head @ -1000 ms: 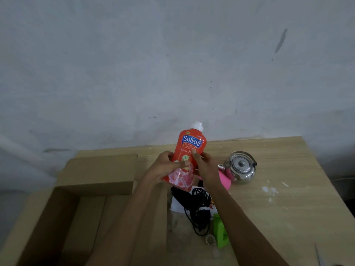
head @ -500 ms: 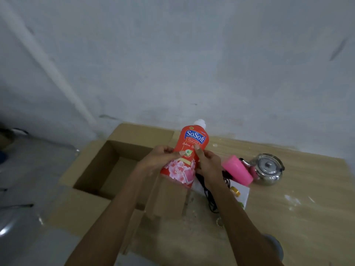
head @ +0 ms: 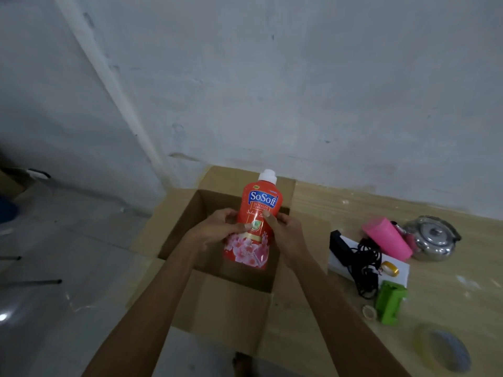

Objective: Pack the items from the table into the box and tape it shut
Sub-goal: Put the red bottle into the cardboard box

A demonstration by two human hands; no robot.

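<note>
On the wooden desk, the tape roll lies nearest. Over the open box, the left grip and right grip both clasp the red detergent pouch, upright. Packing is under way; next, lower it inside. The kettle waits beyond.

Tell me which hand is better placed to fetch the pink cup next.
Right, probably: the right hand grips the pouch on the side toward the pink cup; the left hand is farther.
</note>
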